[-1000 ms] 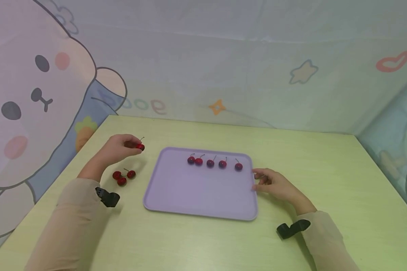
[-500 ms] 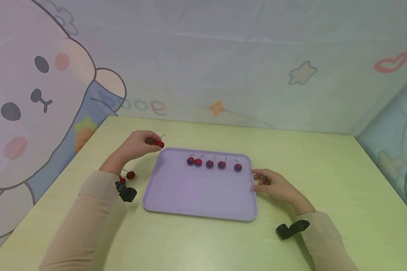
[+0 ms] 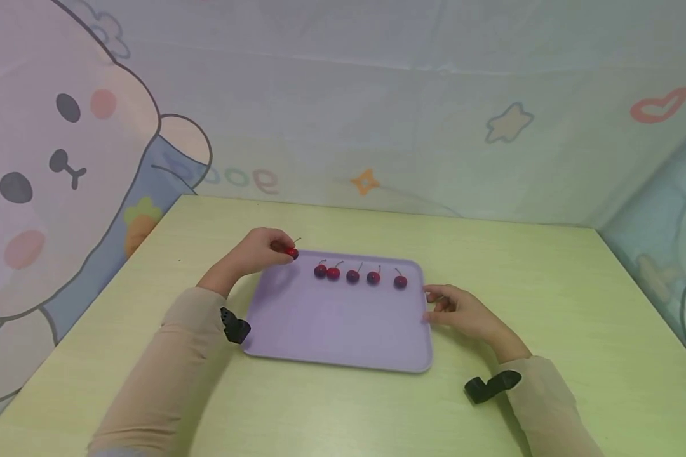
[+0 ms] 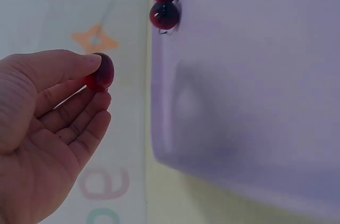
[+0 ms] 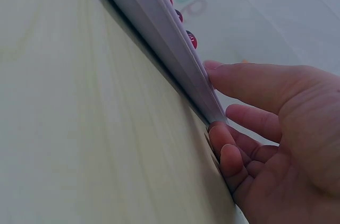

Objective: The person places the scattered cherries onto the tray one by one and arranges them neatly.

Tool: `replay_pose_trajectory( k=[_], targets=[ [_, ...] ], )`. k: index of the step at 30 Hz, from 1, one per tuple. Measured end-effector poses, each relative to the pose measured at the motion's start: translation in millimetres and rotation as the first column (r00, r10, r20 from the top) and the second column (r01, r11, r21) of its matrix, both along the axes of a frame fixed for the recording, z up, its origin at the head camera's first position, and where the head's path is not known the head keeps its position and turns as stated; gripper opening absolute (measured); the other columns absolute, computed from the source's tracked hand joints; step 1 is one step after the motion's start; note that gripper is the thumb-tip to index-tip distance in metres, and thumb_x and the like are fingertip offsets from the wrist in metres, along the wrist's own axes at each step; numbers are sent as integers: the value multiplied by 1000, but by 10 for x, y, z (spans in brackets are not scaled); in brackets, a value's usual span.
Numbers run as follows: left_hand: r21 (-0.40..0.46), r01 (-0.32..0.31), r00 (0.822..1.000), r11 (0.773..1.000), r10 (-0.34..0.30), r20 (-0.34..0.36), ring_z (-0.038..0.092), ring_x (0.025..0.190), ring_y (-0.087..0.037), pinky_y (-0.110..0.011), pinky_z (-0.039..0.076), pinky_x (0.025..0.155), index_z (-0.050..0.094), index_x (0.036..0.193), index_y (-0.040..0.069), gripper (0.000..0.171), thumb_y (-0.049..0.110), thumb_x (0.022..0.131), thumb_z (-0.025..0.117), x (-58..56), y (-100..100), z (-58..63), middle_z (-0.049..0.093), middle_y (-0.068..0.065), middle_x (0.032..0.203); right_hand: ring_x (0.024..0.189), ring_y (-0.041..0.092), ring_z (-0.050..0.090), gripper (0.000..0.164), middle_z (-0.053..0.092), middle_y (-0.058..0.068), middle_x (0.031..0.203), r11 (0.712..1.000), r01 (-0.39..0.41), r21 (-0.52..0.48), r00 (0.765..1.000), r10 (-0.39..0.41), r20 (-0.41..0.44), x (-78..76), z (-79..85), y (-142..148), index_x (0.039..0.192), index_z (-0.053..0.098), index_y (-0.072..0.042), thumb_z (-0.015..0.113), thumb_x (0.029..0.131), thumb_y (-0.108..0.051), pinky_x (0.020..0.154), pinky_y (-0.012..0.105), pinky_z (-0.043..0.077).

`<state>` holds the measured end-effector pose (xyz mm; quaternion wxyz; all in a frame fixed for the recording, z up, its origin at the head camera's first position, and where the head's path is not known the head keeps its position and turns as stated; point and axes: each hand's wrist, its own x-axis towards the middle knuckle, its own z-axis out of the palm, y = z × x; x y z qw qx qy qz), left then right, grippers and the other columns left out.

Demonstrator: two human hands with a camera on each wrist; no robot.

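My left hand (image 3: 257, 251) pinches a dark red cherry (image 4: 108, 72) between thumb and fingers, its thin stem pointing up. In the head view this hand is over the far left corner of a lilac tray (image 3: 331, 327). The left wrist view shows the cherry raised, and a shadow falls on the tray beside it. My right hand (image 3: 460, 311) holds the tray's right edge. In the right wrist view its thumb (image 5: 249, 82) lies against the rim, and the other fingers curl at the side below.
Several stemmed cherries (image 3: 352, 276) lie in a row along the tray's far side, the two leftmost close together. The tray rests on a pale yellow-green table (image 3: 320, 412). A printed cloth backdrop (image 3: 343, 114) hangs behind it.
My left hand has carried the cherry rightward from the table to over the tray's far left corner. Its forearm now hides the loose cherries on the left. The right hand has stayed put.
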<state>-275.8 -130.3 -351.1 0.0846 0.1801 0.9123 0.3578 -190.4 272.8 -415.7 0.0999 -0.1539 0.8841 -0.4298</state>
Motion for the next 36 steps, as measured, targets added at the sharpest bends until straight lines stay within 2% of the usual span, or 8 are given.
replay_pose_trajectory(
  k=[9, 17, 36],
  targets=[
    [-35, 26, 1000, 999, -26, 1, 61, 94, -26, -37, 49, 82, 68, 107, -2, 25, 8, 85, 68, -30, 143, -141, 68, -15, 101, 92, 18, 53, 60, 59, 17, 118, 1000, 0, -5, 1000, 0, 0, -3, -6, -2, 136, 49, 5, 72, 87, -21, 79, 24, 45],
    [-60, 39, 999, 997, -39, 6, 61, 92, -25, -38, 50, 83, 68, 107, -2, 24, 7, 84, 68, -65, 182, -271, 68, -15, 100, 92, 20, 52, 60, 58, 17, 118, 1000, -2, -9, 1000, 2, 2, 9, 35, -13, 136, 48, 6, 72, 87, -19, 79, 25, 45],
    [-81, 56, 998, 995, -54, 29, 61, 93, -25, -39, 49, 86, 68, 103, -3, 21, 4, 83, 68, -68, 205, -364, 69, -14, 99, 92, 20, 53, 60, 58, 17, 118, 1000, -6, -17, 1000, 6, 1, -10, -18, 6, 136, 48, 5, 73, 87, -19, 77, 24, 45]
  ],
)
